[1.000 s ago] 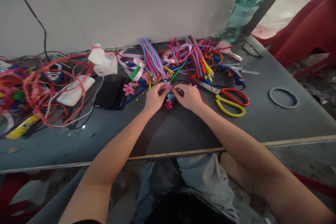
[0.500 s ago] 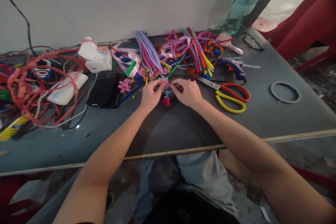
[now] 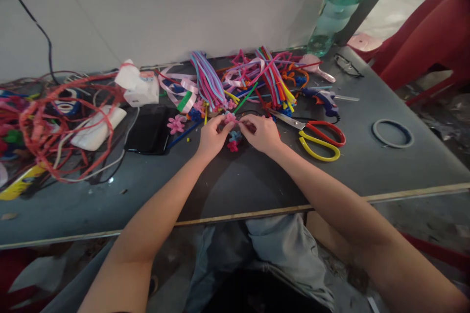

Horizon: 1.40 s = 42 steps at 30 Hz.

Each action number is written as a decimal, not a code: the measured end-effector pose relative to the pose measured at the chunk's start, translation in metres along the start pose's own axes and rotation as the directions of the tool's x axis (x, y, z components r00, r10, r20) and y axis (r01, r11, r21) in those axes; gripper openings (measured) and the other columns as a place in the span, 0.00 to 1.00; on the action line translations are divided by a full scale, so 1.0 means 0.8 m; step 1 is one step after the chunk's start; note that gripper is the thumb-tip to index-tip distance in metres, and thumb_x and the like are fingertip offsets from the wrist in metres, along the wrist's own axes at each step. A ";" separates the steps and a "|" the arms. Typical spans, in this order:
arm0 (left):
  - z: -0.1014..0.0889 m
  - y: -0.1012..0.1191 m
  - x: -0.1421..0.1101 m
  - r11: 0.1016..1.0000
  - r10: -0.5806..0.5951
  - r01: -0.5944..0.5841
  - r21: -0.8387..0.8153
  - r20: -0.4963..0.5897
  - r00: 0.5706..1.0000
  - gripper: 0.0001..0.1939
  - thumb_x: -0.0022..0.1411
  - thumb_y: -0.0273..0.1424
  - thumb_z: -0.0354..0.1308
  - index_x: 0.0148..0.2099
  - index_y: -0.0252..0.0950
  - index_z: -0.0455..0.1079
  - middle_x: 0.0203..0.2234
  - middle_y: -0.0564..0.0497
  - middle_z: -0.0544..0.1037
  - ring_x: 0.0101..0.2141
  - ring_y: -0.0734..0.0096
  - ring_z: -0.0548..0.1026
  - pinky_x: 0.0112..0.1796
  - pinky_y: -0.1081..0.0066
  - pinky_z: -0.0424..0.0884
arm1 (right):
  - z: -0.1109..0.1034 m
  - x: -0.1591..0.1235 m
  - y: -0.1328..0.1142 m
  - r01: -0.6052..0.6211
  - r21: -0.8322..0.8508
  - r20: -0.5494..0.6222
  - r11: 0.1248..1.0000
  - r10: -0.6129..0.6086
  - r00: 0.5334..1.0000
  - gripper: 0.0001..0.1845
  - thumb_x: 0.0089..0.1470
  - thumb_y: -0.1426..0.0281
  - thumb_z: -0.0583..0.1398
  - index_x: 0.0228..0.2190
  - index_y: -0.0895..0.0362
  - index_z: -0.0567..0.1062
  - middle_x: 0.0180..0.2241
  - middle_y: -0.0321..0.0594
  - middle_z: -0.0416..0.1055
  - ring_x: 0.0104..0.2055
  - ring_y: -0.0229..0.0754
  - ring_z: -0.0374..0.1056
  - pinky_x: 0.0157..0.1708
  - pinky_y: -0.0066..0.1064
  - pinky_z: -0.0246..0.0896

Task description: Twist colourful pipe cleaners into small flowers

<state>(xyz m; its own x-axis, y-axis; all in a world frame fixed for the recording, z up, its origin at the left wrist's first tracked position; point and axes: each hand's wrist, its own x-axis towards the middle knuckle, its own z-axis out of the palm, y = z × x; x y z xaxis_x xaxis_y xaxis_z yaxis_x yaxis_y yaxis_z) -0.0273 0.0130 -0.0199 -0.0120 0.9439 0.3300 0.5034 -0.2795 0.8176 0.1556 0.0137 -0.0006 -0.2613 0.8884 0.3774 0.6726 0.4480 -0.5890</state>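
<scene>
Between my two hands is a pink pipe-cleaner flower (image 3: pixel 230 117). My left hand (image 3: pixel 213 133) pinches its left side with thumb and forefinger. My right hand (image 3: pixel 261 132) is closed at the flower's right side, fingertips pressed together; what lies inside them is too small to make out. Just below the fingers show a light blue flower (image 3: pixel 234 136) and a dark pink flower (image 3: pixel 232 146). Another pink flower (image 3: pixel 176 124) lies to the left of my left hand. Scissors (image 3: pixel 323 139) with red and yellow handles rest to the right, blades pointing toward my right hand.
Bundles of pipe cleaners (image 3: pixel 209 80) and ribbon (image 3: pixel 188 100) lie behind my hands. A black phone (image 3: pixel 147 129) and tangled red twine (image 3: pixel 35 127) are at left. A glue gun (image 3: pixel 323 100), a grey ring (image 3: pixel 392 133) and a green bottle (image 3: pixel 334 19) stand or lie at right.
The view has shifted slightly. My hands stay at the pink flower, with only small finger movements.
</scene>
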 end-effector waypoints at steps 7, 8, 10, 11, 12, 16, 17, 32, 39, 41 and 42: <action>-0.002 -0.002 -0.001 0.999 0.031 -0.031 0.020 -0.033 0.999 0.18 0.65 0.48 0.62 0.40 0.38 0.79 0.32 0.48 0.83 0.29 0.68 0.74 0.33 0.69 0.70 | -0.004 0.000 -0.006 -0.002 0.003 0.033 1.000 0.002 0.999 0.12 0.61 0.69 0.59 0.40 0.58 0.82 0.32 0.41 0.82 0.30 0.39 0.74 0.30 0.29 0.58; -0.002 -0.002 -0.001 0.999 0.030 -0.030 0.019 -0.040 0.999 0.19 0.65 0.49 0.62 0.40 0.38 0.79 0.32 0.48 0.82 0.29 0.68 0.74 0.33 0.69 0.70 | -0.004 0.000 -0.006 0.001 0.003 0.038 1.000 -0.001 0.999 0.12 0.61 0.69 0.59 0.40 0.58 0.82 0.32 0.41 0.82 0.30 0.39 0.74 0.30 0.28 0.58; -0.003 -0.002 -0.001 1.000 0.028 -0.027 0.009 -0.047 0.999 0.21 0.64 0.51 0.61 0.39 0.38 0.79 0.31 0.48 0.82 0.28 0.69 0.74 0.33 0.69 0.70 | -0.004 0.000 -0.007 -0.001 0.001 0.040 1.000 0.001 0.999 0.12 0.62 0.69 0.59 0.41 0.57 0.82 0.33 0.41 0.82 0.31 0.39 0.75 0.30 0.28 0.58; -0.003 -0.001 -0.001 1.000 0.029 -0.029 0.002 -0.049 0.998 0.22 0.64 0.52 0.61 0.38 0.38 0.79 0.31 0.48 0.82 0.28 0.69 0.74 0.32 0.69 0.70 | -0.004 0.000 -0.007 -0.002 0.000 0.037 1.000 0.002 0.999 0.12 0.62 0.69 0.59 0.41 0.57 0.82 0.33 0.41 0.82 0.32 0.39 0.75 0.30 0.28 0.59; -0.003 0.000 -0.001 0.999 0.031 -0.031 -0.007 -0.049 0.998 0.23 0.64 0.53 0.60 0.38 0.38 0.79 0.30 0.49 0.81 0.28 0.69 0.73 0.32 0.69 0.70 | -0.004 0.000 -0.006 -0.001 0.001 0.032 1.000 0.001 0.999 0.12 0.62 0.68 0.59 0.41 0.56 0.82 0.34 0.41 0.82 0.32 0.40 0.76 0.31 0.28 0.60; -0.002 0.003 -0.002 0.998 0.045 -0.047 -0.050 -0.035 0.998 0.27 0.64 0.58 0.57 0.34 0.38 0.78 0.28 0.49 0.79 0.27 0.70 0.72 0.32 0.69 0.68 | -0.002 -0.002 -0.005 0.026 -0.015 -0.006 1.000 -0.026 1.000 0.11 0.60 0.68 0.59 0.40 0.55 0.81 0.35 0.41 0.83 0.35 0.42 0.78 0.32 0.29 0.62; -0.002 0.004 -0.002 0.997 0.049 -0.050 -0.064 -0.026 0.998 0.28 0.64 0.59 0.56 0.34 0.38 0.78 0.27 0.49 0.79 0.27 0.70 0.71 0.31 0.69 0.68 | -0.002 -0.003 -0.004 0.031 -0.020 -0.021 0.999 -0.031 0.999 0.11 0.60 0.68 0.59 0.40 0.55 0.81 0.35 0.41 0.83 0.36 0.43 0.78 0.33 0.30 0.63; -0.008 0.028 -0.001 0.934 0.075 -0.017 -0.357 0.147 0.986 0.29 0.60 0.61 0.59 0.32 0.39 0.74 0.27 0.51 0.77 0.30 0.70 0.73 0.37 0.68 0.73 | 0.000 -0.003 -0.010 -0.088 0.327 -0.161 0.941 0.147 0.976 0.13 0.64 0.60 0.57 0.37 0.55 0.76 0.32 0.40 0.80 0.31 0.40 0.74 0.34 0.32 0.66; -0.005 0.025 0.001 0.939 0.083 -0.035 -0.342 0.126 0.989 0.26 0.60 0.58 0.61 0.31 0.38 0.74 0.26 0.52 0.77 0.29 0.71 0.73 0.34 0.69 0.71 | 0.004 0.006 -0.005 -0.090 0.457 -0.037 0.885 0.119 0.992 0.11 0.63 0.68 0.54 0.35 0.56 0.76 0.32 0.41 0.80 0.35 0.40 0.75 0.38 0.32 0.67; -0.004 0.023 -0.001 0.946 0.083 -0.043 -0.323 0.113 0.990 0.24 0.61 0.56 0.61 0.32 0.38 0.75 0.27 0.51 0.79 0.29 0.70 0.74 0.35 0.69 0.72 | 0.002 0.007 -0.001 -0.111 0.438 -0.058 0.892 0.151 0.987 0.10 0.63 0.67 0.55 0.39 0.56 0.76 0.32 0.40 0.80 0.33 0.39 0.74 0.37 0.31 0.67; -0.004 0.023 -0.001 0.950 0.081 -0.045 -0.309 0.105 0.991 0.23 0.62 0.54 0.62 0.32 0.38 0.76 0.27 0.51 0.80 0.29 0.70 0.74 0.35 0.69 0.72 | 0.001 0.007 0.000 -0.126 0.428 -0.079 0.895 0.176 0.981 0.09 0.62 0.67 0.57 0.40 0.56 0.75 0.31 0.40 0.80 0.31 0.39 0.74 0.35 0.31 0.66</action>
<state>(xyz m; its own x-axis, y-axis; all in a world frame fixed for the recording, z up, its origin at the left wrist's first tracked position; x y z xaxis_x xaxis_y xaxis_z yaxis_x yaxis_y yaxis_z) -0.0206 0.0063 -0.0039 0.1201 0.9312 0.3441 0.2120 -0.3626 0.9075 0.1533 0.0188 0.0011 -0.0836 0.9428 0.3228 0.3388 0.3315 -0.8805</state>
